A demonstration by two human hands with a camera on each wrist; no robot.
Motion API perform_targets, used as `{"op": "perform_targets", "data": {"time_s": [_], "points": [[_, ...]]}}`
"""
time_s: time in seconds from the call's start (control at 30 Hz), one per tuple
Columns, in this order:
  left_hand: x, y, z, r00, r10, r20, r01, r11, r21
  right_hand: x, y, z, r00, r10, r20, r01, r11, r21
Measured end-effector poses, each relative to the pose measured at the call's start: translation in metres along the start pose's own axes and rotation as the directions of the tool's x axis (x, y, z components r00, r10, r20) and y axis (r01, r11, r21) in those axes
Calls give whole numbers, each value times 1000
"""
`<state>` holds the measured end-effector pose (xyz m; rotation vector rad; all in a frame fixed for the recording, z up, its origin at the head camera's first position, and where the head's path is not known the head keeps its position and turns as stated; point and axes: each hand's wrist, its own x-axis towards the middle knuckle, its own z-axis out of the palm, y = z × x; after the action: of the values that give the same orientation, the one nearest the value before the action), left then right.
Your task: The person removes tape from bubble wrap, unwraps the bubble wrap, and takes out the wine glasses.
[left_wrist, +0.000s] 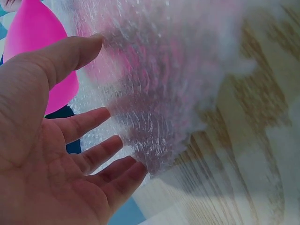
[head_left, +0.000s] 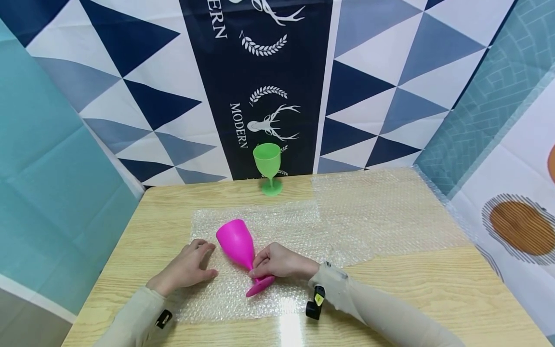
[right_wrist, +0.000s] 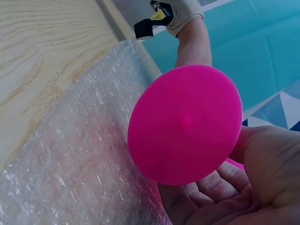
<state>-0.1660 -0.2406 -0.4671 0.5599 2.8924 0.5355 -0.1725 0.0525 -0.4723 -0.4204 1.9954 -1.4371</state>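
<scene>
A pink goblet (head_left: 236,242) lies tilted over a sheet of bubble wrap (head_left: 204,308), its bowl pointing to the far left and its foot toward the near side. My right hand (head_left: 277,261) pinches its stem just above the foot. In the right wrist view the round pink foot (right_wrist: 185,124) faces the camera and covers part of the fingers. To the left of the bowl, my left hand (head_left: 188,266) has its fingers spread and relaxed, apart from the goblet. In the left wrist view its fingertips sit right at the bubble wrap (left_wrist: 140,93), with nothing gripped.
A green goblet (head_left: 267,161) stands upright at the table's back edge, before the patterned curtain (head_left: 368,91). More bubble wrap (head_left: 381,212) spreads over the back right of the wooden table (head_left: 416,279). Teal fabric (head_left: 43,168) hangs along the left side.
</scene>
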Motion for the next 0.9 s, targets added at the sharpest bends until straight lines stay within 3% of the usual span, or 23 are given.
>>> {"op": "perform_targets", "data": {"time_s": [0.23, 0.5, 0.9], "points": [[1, 1, 0, 1000, -13, 11, 13, 1000, -7, -2, 0, -6, 999, -11, 51, 10, 1000, 30], [2, 4, -4, 1000, 16, 8, -16, 1000, -1, -6, -3, -14, 997, -49, 62, 45, 996, 73], [3, 5, -6, 999, 0, 38, 1, 1000, -9, -11, -3, -26, 990, -132, 54, 131, 991, 12]]}}
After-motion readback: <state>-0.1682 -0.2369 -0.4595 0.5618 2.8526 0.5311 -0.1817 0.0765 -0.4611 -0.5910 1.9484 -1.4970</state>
